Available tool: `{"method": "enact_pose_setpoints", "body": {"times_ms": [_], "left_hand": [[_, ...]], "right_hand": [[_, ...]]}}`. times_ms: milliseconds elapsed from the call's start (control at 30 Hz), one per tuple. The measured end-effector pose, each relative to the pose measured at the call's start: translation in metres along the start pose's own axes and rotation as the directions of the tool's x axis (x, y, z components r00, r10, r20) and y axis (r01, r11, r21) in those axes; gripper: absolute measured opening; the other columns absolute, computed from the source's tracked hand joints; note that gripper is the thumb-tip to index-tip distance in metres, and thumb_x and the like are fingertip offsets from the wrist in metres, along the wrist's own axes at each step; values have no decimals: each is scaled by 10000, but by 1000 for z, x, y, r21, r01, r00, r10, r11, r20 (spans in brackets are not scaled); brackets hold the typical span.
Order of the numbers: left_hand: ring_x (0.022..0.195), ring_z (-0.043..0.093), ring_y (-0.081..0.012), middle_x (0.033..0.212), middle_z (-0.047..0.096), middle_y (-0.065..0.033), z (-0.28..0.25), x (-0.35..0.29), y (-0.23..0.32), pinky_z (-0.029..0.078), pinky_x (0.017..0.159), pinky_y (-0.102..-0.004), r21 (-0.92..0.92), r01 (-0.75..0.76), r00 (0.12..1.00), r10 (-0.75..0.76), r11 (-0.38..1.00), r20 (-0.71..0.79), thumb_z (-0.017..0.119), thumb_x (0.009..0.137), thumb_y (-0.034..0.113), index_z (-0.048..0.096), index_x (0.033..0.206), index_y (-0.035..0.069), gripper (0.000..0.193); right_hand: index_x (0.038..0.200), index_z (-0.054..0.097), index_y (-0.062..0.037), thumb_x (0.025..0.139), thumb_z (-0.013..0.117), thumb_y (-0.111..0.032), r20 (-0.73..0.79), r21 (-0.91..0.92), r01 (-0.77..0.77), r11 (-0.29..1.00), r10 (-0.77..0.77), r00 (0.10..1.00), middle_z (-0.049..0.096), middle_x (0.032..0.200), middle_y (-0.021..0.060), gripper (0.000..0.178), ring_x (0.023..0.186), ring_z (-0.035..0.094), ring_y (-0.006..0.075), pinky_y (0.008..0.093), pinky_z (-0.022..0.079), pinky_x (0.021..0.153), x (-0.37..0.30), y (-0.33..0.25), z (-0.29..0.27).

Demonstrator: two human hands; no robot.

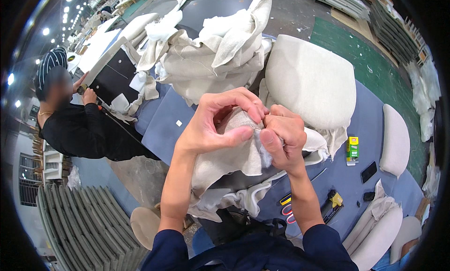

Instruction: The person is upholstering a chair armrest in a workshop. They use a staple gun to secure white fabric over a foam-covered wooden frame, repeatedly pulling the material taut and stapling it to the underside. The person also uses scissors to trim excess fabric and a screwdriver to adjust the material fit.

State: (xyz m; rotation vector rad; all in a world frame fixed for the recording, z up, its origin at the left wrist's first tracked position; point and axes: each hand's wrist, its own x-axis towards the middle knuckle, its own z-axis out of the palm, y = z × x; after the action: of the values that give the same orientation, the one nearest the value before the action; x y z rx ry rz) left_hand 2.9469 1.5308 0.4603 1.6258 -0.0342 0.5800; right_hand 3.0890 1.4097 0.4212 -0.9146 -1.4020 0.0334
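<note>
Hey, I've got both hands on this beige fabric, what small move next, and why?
Probably tuck the white wadding under the beige fabric with your right hand, while your left hand keeps its hold: the wadding shows past the fabric's edge, just below your right thumb.

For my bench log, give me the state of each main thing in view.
Beige fabric: bunched, white padding exposed
Left hand: curled around the fabric
Right hand: clenched on the fabric
Black phone: flat, screen dark
Red-handled scissors: lying down, open or shut unclear
Yellow-black pistol-shaped tool: lying unheld
Large beige cushion: covered, lower edge ragged
</note>
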Motion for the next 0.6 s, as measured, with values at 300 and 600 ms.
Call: {"method": "enact_pose_setpoints", "body": {"times_ms": [300,600], "left_hand": [[1141,659,-263,1189,692,-209,68,-33,50,484,1025,-359,225,122,992,-112,967,-56,703,650,53,662,1158,-88,529],[1089,673,-300,1202,679,-196,143,-65,76,494,981,-360,463,-74,992,111,883,-53,687,599,64,661,1157,-25,566]], "right_hand": [[597,498,-121,817,751,-283,-174,-185,50,981,-82,981,456,590,-5,372,563,307,213,357,254,557,-48,-59,-9],[693,563,-91,823,761,-245,-341,-168,-39,985,-21,940,517,672,19,282,614,434,223,353,355,648,-128,-125,-37]]}}
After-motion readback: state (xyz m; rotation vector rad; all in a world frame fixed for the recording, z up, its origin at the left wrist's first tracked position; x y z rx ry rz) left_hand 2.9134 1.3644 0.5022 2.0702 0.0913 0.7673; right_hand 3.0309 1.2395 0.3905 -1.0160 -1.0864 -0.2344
